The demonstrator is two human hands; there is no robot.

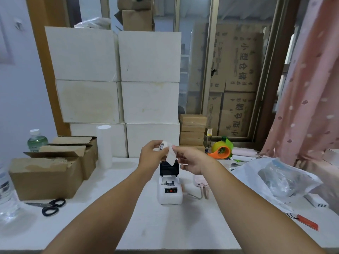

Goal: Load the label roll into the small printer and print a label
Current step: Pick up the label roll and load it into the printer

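Far left of the left hand (150, 155), two water bottles (36, 141) stand by two open cardboard boxes (49, 177), with one pair of black scissors (50, 206) in front of them on the white surface (165, 226). One tall white roll (104, 145) stands upright between the boxes and the left hand. Both forearms reach forward and meet above the one small printer (169, 187), whose black lid is tipped open just below the hands. The left hand pinches the one label roll (162, 146) between thumb and fingers; the right hand (190, 160) pinches the loose paper tail (170, 155) hanging from it. Just right of the right hand lies one pink device (200, 182), and beyond it one orange tape dispenser (221, 149), one clear plastic bag (275, 178) and a pink curtain (308, 88). Six white boxes (117, 79) are stacked behind the hands, before a glass partition.
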